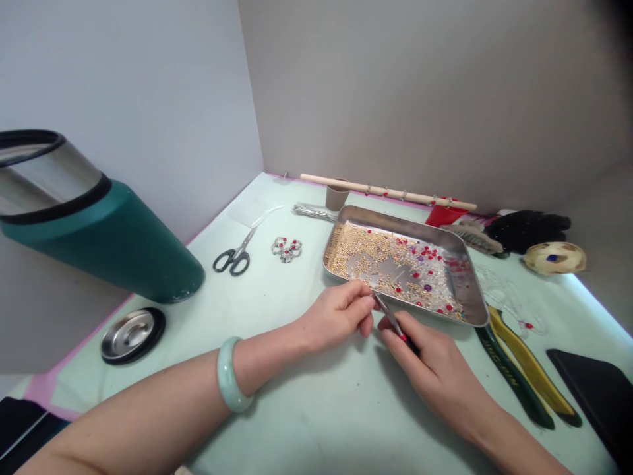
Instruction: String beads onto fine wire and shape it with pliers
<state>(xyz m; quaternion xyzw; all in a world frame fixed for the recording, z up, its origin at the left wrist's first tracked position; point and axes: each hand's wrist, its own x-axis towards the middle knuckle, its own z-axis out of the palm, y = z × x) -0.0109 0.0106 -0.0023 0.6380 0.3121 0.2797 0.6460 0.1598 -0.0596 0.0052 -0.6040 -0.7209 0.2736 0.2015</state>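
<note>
My right hand (430,366) is closed around a slim metal tool (390,316) with a dark, red-marked handle; the grip hides much of it, so its exact kind is unclear. The tool's tip meets the fingertips of my left hand (343,313), which are pinched together. Whatever lies in that pinch is too small and covered to make out. Both hands are just in front of a metal tray (472,284) that holds gold, clear, red and purple beads. Left of the tray lies a small beaded wire piece (287,249) with red beads.
Black-handled scissors (235,257), a green tumbler (113,244) and its lid (132,335) are on the left. Behind the tray are wires (314,212), a brown cup (337,196) and a wooden stick (356,185) bearing rings. Green-and-yellow pliers (529,369) and a black object (593,396) lie right.
</note>
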